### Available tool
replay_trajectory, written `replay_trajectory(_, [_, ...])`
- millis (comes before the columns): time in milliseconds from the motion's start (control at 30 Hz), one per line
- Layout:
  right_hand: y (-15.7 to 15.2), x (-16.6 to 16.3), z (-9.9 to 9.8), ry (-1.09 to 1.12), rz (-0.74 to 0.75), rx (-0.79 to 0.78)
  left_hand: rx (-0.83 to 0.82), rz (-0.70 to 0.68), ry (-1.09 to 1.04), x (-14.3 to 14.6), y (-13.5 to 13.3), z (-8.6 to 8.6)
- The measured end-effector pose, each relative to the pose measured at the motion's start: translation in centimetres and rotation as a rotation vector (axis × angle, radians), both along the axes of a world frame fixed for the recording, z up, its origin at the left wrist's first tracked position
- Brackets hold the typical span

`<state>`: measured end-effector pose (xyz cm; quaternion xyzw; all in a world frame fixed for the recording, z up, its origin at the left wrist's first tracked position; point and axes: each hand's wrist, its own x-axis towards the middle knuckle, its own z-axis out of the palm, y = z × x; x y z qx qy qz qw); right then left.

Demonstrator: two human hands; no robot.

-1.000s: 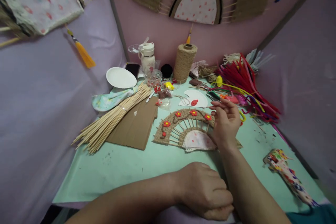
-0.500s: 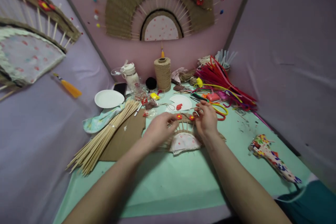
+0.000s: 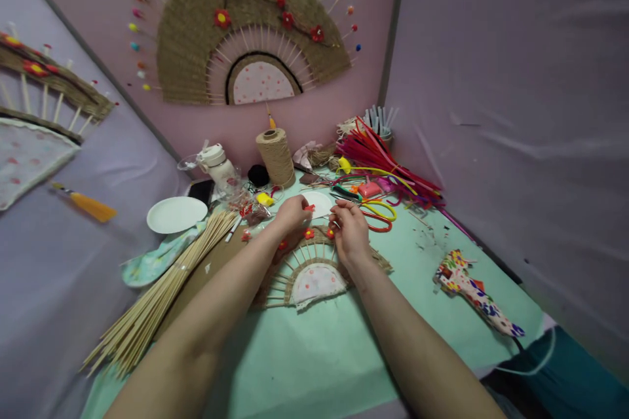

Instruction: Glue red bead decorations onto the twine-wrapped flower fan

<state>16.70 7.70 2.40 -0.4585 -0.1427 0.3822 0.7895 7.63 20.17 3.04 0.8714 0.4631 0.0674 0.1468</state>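
Note:
A small fan (image 3: 314, 268) of jute and wooden sticks lies on the mint-green table (image 3: 344, 353), with a white spotted cloth centre and small red flowers on its woven band. My left hand (image 3: 291, 215) reaches over the fan's far edge, fingers pinched on a small red piece near a white disc (image 3: 318, 201). My right hand (image 3: 350, 230) rests on the fan's right side, fingers curled and pinching something thin that I cannot make out.
A bundle of wooden skewers (image 3: 162, 288) lies on brown cardboard at the left, beside a white plate (image 3: 175, 214). A jute spool (image 3: 276, 157), a white bottle (image 3: 216, 165), red pipe cleaners (image 3: 388, 160), scissors (image 3: 378, 213) stand behind. A patterned glue gun (image 3: 474, 298) lies at the right.
My left hand has come up from the table's near edge to the fan's far side. The right hand stays at the fan. The view has tilted up, showing more of the wall.

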Motion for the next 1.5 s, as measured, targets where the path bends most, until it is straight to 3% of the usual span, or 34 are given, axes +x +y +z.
replay_trajectory(133, [0.4, 0.4, -0.7, -0.164, 0.004, -0.051, -0.018, -0.069, -0.156, -0.8, -0.2, 1.1])
replay_trajectory(267, [0.1, 0.7, -0.8, -0.373, 0.000, -0.074, -0.094, -0.195, -0.379, -1.8, -2.0, 2.3])
replay_trajectory(433, [-0.4, 0.7, -0.9, -0.755, 0.039, -0.063, -0.133, -0.271, -0.419, -2.9, -4.3, 3.7])
replay_trajectory(767, [-0.7, 0.4, -0.5, -0.826, 0.073, -0.066, -0.050, -0.272, -0.362, -3.6, -5.1, 4.5])
replay_trajectory(833, [-0.8, 0.2, -0.3, -0.759, 0.079, -0.089, -0.018, -0.313, -0.333, -3.6, -5.2, 4.6])
replay_trajectory(967, [-0.8, 0.4, 0.0, -0.296, 0.286, -0.116, 0.061, -0.409, -0.292, -3.6, -5.1, 4.4])
replay_trajectory(1067, [-0.7, 1.3, 0.4, -0.095, 0.389, -0.088, 0.076, -0.351, -0.316, -3.6, -4.2, 4.1])
replay_trajectory(1167, [-0.5, 2.1, 0.8, 0.058, 0.374, -0.036, 0.055, -0.251, -0.301, -3.3, -2.4, 3.3])
replay_trajectory(1300, [-0.4, 2.3, 0.9, 0.152, 0.286, -0.001, 0.035, -0.168, -0.144, -1.9, -0.4, 1.5])
replay_trajectory(1500, [-0.5, 1.8, 0.9, 0.128, 0.256, 0.003, 0.046, -0.119, 0.012, -0.3, -0.1, -0.2])
